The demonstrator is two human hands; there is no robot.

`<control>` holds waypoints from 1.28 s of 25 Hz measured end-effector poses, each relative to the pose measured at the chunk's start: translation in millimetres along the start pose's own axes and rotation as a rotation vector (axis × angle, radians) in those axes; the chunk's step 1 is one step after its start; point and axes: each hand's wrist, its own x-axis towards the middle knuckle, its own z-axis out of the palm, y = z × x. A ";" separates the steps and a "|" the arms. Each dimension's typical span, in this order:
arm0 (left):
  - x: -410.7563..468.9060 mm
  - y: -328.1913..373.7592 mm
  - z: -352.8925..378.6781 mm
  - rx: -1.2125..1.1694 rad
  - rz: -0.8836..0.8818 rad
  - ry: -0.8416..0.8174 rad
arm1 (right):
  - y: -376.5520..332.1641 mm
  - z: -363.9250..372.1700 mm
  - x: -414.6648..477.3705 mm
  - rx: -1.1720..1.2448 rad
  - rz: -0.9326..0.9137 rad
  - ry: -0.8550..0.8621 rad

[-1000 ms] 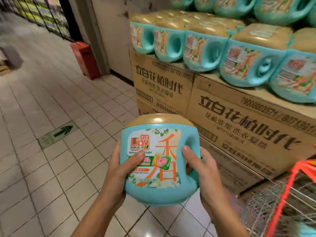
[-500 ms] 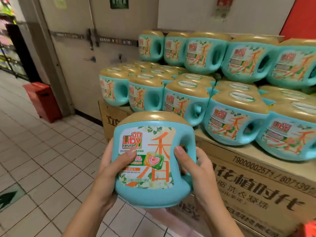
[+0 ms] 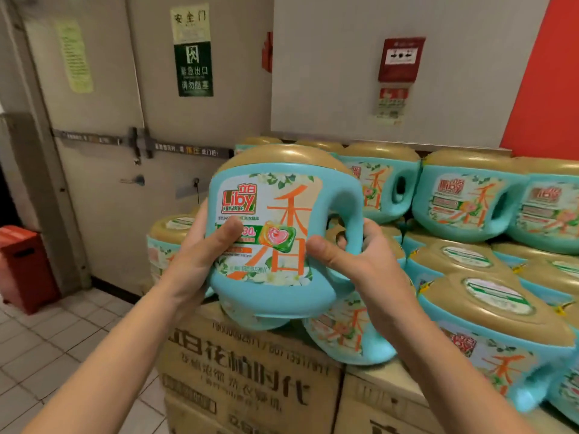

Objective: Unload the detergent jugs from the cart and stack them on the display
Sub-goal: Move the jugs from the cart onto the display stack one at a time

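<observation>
**Both hands hold a teal detergent jug in front of the display**

Just past your hands, stacked jugs point(image 3: 463, 202) of the same kind fill the display in two tiers. The lower tier lies under and to the right of your right hand point(image 3: 360, 261). The upper tier is beyond it, level with the jug you hold. One lower jug point(image 3: 169, 233) shows behind your left hand point(image 3: 200, 249), and another is directly below the held one.

The detergent jug point(image 3: 275, 233) is between your hands, roughly upright, with its gold cap on top and its Liby label facing you. Its handle points right. It is squat, with its wider span running from hand to hand. Your left hand grips the left side, thumb pressed on the label. Your right thumb is on the front, with fingers curled through the handle.

The display rests on printed cardboard cartons point(image 3: 250, 371) below your wrists. Left of your left arm are a pale tiled floor point(image 3: 47, 339) and a red bin point(image 3: 22, 267). Beyond the hands stands a grey door point(image 3: 103, 151) with a green exit sign point(image 3: 195, 70). A fire alarm point(image 3: 401, 59) hangs on the wall above the stack.
</observation>
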 end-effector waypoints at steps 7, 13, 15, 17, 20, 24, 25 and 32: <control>153.1 2.2 -56.3 0.332 0.055 -0.194 | 13.5 42.5 117.4 -0.027 -0.065 0.145; 257.6 -12.3 -68.3 0.377 0.044 -0.293 | 23.5 49.6 205.9 -0.381 -0.041 0.285; 283.4 -32.2 -71.1 0.370 0.040 -0.282 | 41.1 53.7 224.8 -0.453 -0.038 0.327; 302.8 -52.1 -71.0 0.382 0.023 -0.245 | 59.0 54.2 236.1 -0.516 -0.015 0.362; 319.8 -77.9 -65.7 0.390 0.010 -0.237 | 75.2 45.7 249.4 -0.644 0.043 0.375; 330.3 -99.6 -61.5 0.336 0.023 -0.226 | 79.2 36.7 256.4 -0.906 0.053 0.349; 333.3 -101.7 -61.1 0.325 0.022 -0.220 | 77.7 34.5 257.1 -1.017 0.054 0.352; 347.0 -112.3 -53.7 0.339 0.012 -0.202 | 47.9 -28.3 241.5 -1.265 -0.366 0.699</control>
